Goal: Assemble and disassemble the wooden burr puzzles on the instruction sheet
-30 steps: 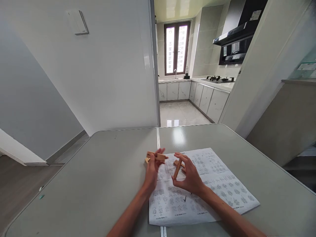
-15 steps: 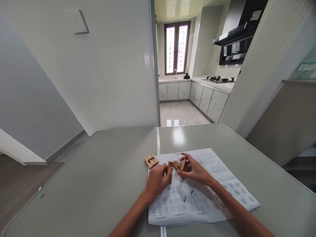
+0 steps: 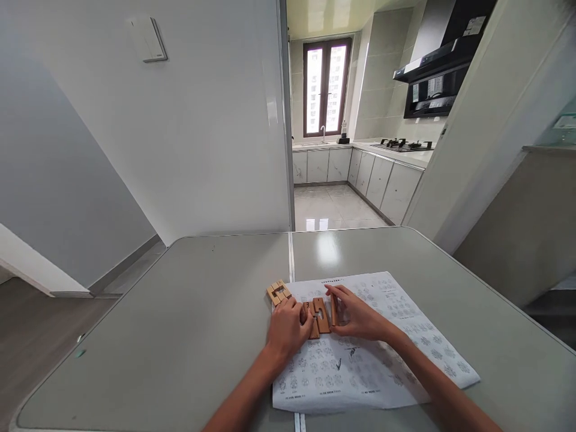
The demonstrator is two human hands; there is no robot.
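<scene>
On a printed paper sheet, notched wooden puzzle pieces lie side by side between my hands. My left hand has its fingers bent over the left-hand wooden piece, pressing or gripping it; the fingertips partly cover it. Beside that one, a second notched piece lies flat. My right hand pinches a narrow wooden piece held on edge, just right of the flat pieces. A lighter wooden block frame with a hole in its middle sits beyond my left hand, at the sheet's upper left corner.
The grey-green table has a pale seam down its middle. A small green bit lies near the left edge. Past the table, a doorway opens to a kitchen with white cabinets and a stove.
The wooden pieces now lie flat and close together on the sheet. My right hand has turned its piece more upright beside them. The view has shifted slightly.
</scene>
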